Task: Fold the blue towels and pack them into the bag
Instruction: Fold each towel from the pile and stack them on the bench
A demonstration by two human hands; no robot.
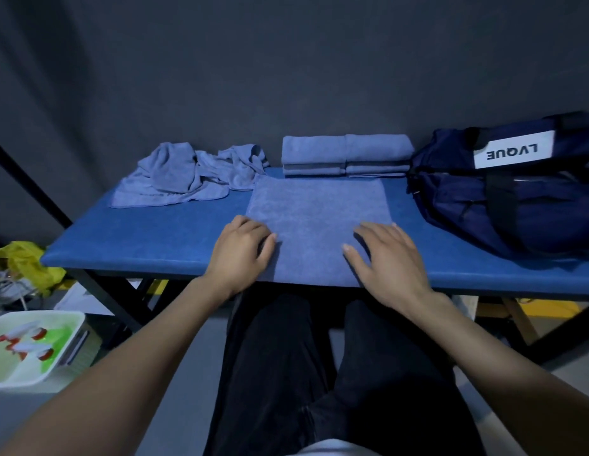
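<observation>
A blue towel (316, 212) lies flat on the blue table (148, 238) in front of me, its near edge hanging over the table's front. My left hand (240, 255) rests on the towel's near left edge with fingers bent. My right hand (385, 258) lies flat with spread fingers on its near right part. Behind it sits a stack of folded blue towels (345, 156). A heap of crumpled blue towels (187, 176) lies at the back left. The dark blue bag (503, 192) with a white LVQUE label stands at the right.
A dark curtain hangs right behind the table. On the floor at the left stand a white tub (33, 350) with spray bottles and a yellow bag (26, 261). My dark trousers (303, 373) fill the space under the table's front edge.
</observation>
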